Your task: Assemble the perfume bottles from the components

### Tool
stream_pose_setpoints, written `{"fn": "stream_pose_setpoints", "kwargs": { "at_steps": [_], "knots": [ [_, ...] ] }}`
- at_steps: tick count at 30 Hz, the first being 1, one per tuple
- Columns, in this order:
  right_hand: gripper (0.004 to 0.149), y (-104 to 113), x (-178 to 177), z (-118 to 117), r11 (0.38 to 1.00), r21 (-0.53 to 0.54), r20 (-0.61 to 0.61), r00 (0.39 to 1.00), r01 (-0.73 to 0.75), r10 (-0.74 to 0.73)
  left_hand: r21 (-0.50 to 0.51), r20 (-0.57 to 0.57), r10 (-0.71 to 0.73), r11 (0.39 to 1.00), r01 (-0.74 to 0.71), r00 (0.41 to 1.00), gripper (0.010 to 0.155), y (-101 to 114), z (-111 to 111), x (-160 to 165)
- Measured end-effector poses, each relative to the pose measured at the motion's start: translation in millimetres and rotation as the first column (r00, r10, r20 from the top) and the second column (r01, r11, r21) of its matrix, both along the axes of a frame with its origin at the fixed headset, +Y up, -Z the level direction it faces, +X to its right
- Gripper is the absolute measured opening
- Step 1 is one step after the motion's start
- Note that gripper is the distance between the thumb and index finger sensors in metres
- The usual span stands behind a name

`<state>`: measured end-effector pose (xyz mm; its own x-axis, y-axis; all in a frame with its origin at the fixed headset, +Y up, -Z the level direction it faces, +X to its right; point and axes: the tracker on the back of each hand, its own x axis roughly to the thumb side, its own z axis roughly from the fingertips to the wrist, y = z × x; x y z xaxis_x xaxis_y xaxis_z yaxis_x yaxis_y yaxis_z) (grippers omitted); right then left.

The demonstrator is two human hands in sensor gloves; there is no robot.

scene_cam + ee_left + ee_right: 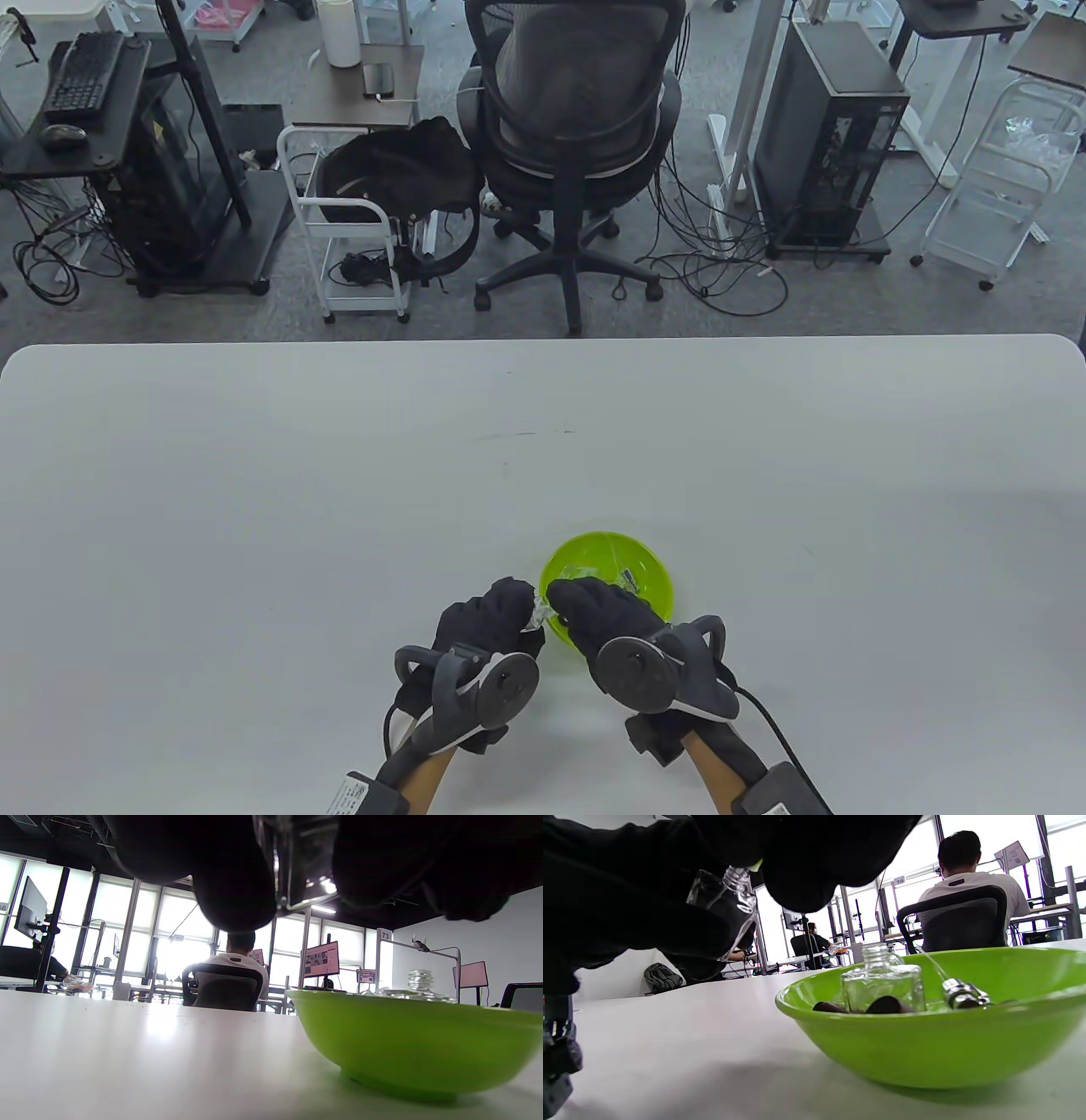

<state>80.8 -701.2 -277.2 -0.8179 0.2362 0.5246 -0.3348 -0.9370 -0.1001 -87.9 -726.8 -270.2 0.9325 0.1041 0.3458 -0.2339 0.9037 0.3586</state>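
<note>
Both gloved hands meet at the near-left rim of a lime-green bowl (649, 564). My left hand (517, 607) grips a small clear glass bottle (536, 611) by its body. In the left wrist view this bottle (297, 861) sits between the dark fingers (233, 878). In the right wrist view its threaded neck (736, 878) runs up under the curled fingertips of my right hand (806, 861), which close on the neck end. Inside the bowl (925, 1052) stand another clear bottle (882, 984), a silver spray pump (965, 995) with a thin tube, and dark caps (886, 1005).
The white table (339, 475) stretches wide to the left, right and far side of the bowl. Beyond its far edge stand an office chair (573, 127), a white cart (356, 229) and computer towers on the floor.
</note>
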Motion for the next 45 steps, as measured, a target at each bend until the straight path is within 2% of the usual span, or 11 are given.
{"fn": "stream_pose_setpoints", "kwargs": {
  "at_steps": [6, 15, 19, 23, 27, 32, 34, 36, 39, 42, 45],
  "knots": [
    [0.058, -5.6, 1.6, -4.4, 1.000, 0.007, 0.019, 1.000, 0.008, -0.008, 0.039, 0.046, -0.018, 0.999, 0.017, 0.999, 0.055, 1.9, 5.9, 9.8],
    [0.054, -8.1, 11.3, -14.5, 0.964, -0.179, 0.003, 0.980, 0.198, -0.201, 0.064, 0.103, 0.026, 0.997, -0.033, 0.994, 0.054, 6.3, 10.1, 4.6],
    [0.056, -13.1, 15.7, -17.6, 0.964, -0.156, 0.067, 0.976, 0.217, -0.209, 0.080, 0.101, 0.005, 0.997, -0.014, 0.995, 0.054, 7.4, 10.5, 8.2],
    [0.047, -15.2, 13.6, -15.8, 0.938, -0.161, 0.126, 0.949, 0.306, -0.288, 0.076, 0.099, -0.005, 0.997, -0.003, 0.995, 0.056, 5.8, 9.7, 10.3],
    [0.044, -14.8, 16.9, -18.2, 0.935, -0.146, 0.163, 0.940, 0.322, -0.298, 0.088, 0.115, -0.006, 0.996, -0.004, 0.993, 0.056, 7.2, 12.0, 13.2],
    [0.051, -16.3, 21.3, -20.6, 0.875, -0.292, 0.085, 0.922, 0.385, -0.377, 0.077, 0.104, -0.004, 0.997, -0.004, 0.995, 0.055, 7.5, 9.5, 11.6],
    [0.057, -14.7, 21.4, -21.5, 0.851, -0.379, 0.008, 0.921, 0.363, -0.389, 0.074, 0.082, 0.013, 0.997, -0.019, 0.997, 0.055, 8.1, 7.4, 6.3],
    [0.055, -13.3, 20.4, -21.9, 0.849, -0.411, -0.030, 0.925, 0.333, -0.378, 0.059, 0.087, 0.036, 0.997, -0.041, 0.996, 0.055, 8.7, 6.6, 1.9],
    [0.054, -11.5, 15.9, -18.9, 0.899, -0.312, 0.016, 0.948, 0.307, -0.318, 0.075, 0.088, 0.008, 0.997, -0.015, 0.996, 0.055, 9.7, 8.5, 5.0],
    [0.056, -10.0, 14.0, -15.6, 0.955, -0.200, 0.062, 0.975, 0.221, -0.212, 0.075, 0.100, 0.026, 0.997, -0.033, 0.995, 0.055, 10.9, 9.1, 5.2],
    [0.057, -10.7, 12.2, -12.9, 0.955, -0.148, 0.120, 0.964, 0.255, -0.239, 0.095, 0.100, 0.024, 0.995, -0.033, 0.995, 0.055, 14.1, 11.5, 5.5]
  ]
}}
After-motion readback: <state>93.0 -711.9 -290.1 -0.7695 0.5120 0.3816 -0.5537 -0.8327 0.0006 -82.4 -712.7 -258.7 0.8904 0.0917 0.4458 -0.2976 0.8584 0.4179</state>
